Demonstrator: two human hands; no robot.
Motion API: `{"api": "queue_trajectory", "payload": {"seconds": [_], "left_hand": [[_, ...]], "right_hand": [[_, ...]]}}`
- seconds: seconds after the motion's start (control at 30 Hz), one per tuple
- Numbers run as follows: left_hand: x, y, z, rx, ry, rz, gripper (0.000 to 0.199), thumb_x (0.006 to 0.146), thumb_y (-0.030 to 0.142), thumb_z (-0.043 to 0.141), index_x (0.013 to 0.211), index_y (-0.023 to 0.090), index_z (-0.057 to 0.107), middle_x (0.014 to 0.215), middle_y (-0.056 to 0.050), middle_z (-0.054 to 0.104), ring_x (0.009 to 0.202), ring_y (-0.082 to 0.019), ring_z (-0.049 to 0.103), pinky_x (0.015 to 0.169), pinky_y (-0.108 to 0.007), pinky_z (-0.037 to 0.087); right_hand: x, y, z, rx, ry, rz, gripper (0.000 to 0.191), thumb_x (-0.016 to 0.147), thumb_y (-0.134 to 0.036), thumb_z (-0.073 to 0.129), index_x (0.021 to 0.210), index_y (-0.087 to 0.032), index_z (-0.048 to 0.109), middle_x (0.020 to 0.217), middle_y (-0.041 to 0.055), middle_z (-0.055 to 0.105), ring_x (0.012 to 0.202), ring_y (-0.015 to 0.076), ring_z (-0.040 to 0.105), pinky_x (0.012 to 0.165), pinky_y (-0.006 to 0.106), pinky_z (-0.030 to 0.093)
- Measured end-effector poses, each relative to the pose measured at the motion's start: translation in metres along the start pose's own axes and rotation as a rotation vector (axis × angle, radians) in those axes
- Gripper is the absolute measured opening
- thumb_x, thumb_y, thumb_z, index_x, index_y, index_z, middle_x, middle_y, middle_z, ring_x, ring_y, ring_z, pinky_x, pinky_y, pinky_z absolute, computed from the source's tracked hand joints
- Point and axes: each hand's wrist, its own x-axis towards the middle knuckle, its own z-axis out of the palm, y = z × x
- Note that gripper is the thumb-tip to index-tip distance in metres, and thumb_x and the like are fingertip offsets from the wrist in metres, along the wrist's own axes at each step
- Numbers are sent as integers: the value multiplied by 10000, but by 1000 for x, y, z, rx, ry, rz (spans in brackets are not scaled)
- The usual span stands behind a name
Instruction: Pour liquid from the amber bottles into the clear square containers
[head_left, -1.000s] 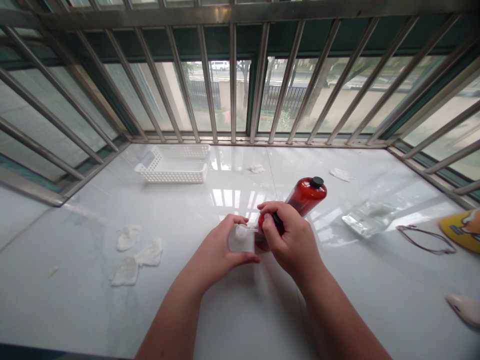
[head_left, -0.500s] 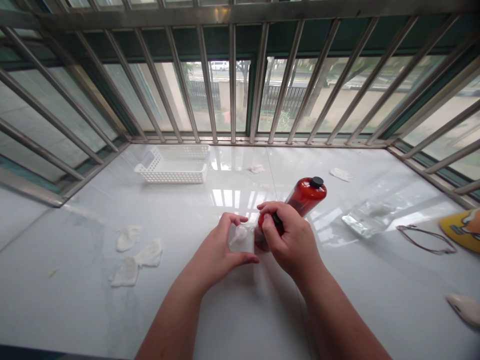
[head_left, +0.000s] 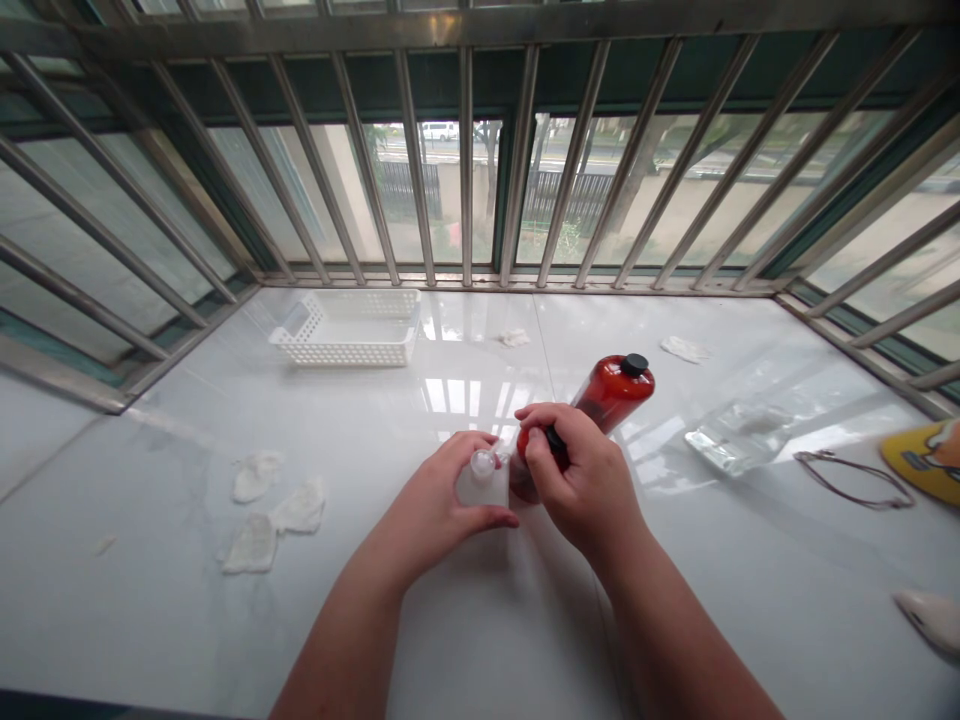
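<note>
My left hand [head_left: 439,500] curls round a small clear pump bottle [head_left: 481,492], thumb at the near side and fingers at the far side. The pump's white nozzle points up and right. Right beside it, my right hand [head_left: 589,480] grips the top of a reddish-brown bottle [head_left: 523,483] with a black cap, which its fingers partly cover. Another red-brown bottle [head_left: 611,388] with a black cap stands just behind my right hand.
A white perforated basket [head_left: 341,350] sits at the back left. Crumpled tissues [head_left: 251,543] lie on the left. On the right are a clear glass-like dish [head_left: 731,440], a thin cord loop [head_left: 851,478], a yellow item [head_left: 926,460] and a pale object [head_left: 930,618]. Metal bars [head_left: 465,180] line the windows.
The pump head on the clear bottle has turned: its nozzle pointed down and left, and points up and right now. My left index finger has shifted slightly; my right hand stays put.
</note>
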Motion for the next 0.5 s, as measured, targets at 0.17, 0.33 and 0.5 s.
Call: {"api": "queue_trajectory", "payload": {"seconds": [0.17,0.33,0.5], "left_hand": [[-2,0,1,-2,14,-1,584,780,312,1000,1266,316,677,1489,-26,678,1377,-315,636,1170,-430,489],[-2,0,1,-6,25,-46,658,764,350,1007,1309,304,641,1432,-47,701,1291,-328,674,1101,-453,535],[-1,2,0,6,-5,38,434,795,312,987,1116,291,697,1498,-23,669,1406,-321,619,1185,-432,484]], "right_hand": [[-1,1,1,0,2,5,128,1022,-207,578,1034,-263,693,1132,25,820,1006,220,767,879,352,560],[0,0,1,2,2,6,128,1017,-206,583,1040,-267,693,1116,15,818,997,220,771,881,354,565],[0,0,1,-3,6,7,133,1021,-209,577,1039,-271,694,1129,36,823,1017,243,776,879,375,570]]}}
